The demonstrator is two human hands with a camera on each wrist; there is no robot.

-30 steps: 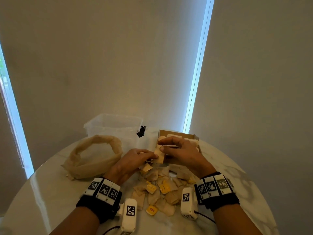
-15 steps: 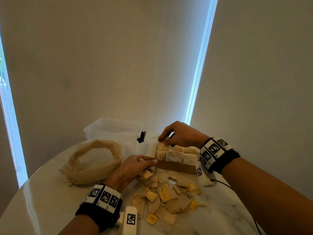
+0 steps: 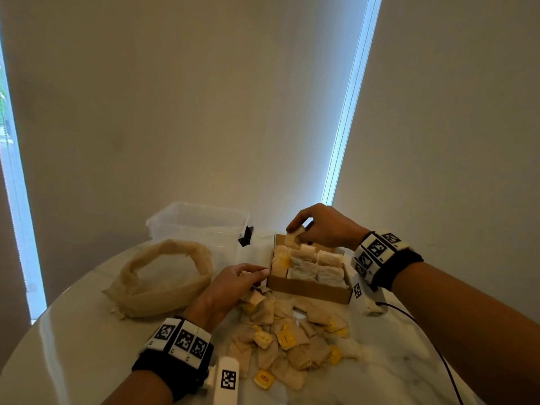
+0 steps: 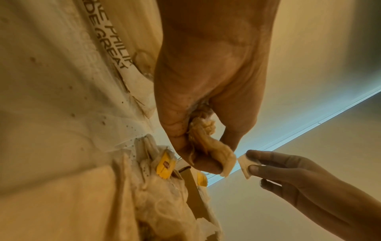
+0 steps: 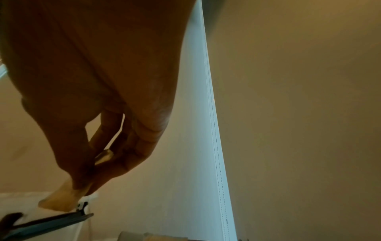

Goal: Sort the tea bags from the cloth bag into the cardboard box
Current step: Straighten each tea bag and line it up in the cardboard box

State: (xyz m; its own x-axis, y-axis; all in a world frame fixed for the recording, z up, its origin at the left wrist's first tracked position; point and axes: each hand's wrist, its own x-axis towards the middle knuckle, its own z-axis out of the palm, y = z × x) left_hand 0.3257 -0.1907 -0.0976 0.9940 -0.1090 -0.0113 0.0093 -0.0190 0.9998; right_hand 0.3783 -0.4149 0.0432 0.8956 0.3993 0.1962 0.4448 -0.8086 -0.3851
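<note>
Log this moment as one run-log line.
right hand: pinches tea bag over cardboard box | left hand: grips tea bag | loose pile: unsorted

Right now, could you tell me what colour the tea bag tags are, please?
Yellow; the tags show best in the head view, among the loose tea bags.

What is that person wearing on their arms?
Both arms are bare, with no sleeves. The left wrist and right wrist each wear a black band topped with white blocks printed with black square codes. A white camera box sits beside the left one, and a thin black cable trails from the right.
</note>
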